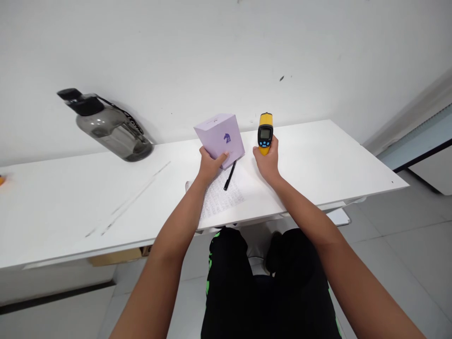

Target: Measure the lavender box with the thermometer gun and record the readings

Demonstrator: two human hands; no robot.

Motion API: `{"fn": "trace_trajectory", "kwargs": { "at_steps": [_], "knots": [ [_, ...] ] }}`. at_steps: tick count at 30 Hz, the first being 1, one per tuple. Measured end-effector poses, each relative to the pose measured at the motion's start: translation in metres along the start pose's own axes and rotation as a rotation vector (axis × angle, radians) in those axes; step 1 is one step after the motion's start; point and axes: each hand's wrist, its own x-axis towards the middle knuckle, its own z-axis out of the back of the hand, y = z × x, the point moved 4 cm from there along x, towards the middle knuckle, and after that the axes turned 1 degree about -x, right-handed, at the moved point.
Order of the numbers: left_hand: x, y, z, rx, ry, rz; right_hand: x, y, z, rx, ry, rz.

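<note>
My left hand (211,165) grips a lilac box (221,139) by its lower left side, thumb across the front. The box is tilted and bears a dark purple horse-head mark. In my right hand (267,162) is a yellow and black infrared thermometer (265,132), held upright by its handle with the small screen and blue buttons facing me. Below the box lies a black pen (230,176) on a sheet of paper (221,200) covered in writing. My left forearm hides part of the sheet.
A large grey see-through water bottle (113,132) with a black cap stands at the left, near the wall (212,56). The white table (318,160) ends at the right. A bit of something orange (2,180) shows at the far left edge.
</note>
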Motion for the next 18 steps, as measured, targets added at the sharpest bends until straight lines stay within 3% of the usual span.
{"fn": "trace_trajectory", "kwargs": {
  "at_steps": [9,18],
  "knots": [
    [-0.0031,0.0005,-0.0025,0.010,-0.006,-0.008,0.0070,-0.0068,0.0022,-0.266,0.048,-0.089],
    [-0.0036,-0.0077,0.0056,0.108,-0.177,-0.051,0.0080,-0.0035,0.0045,-0.219,0.136,-0.178]
  ]
}}
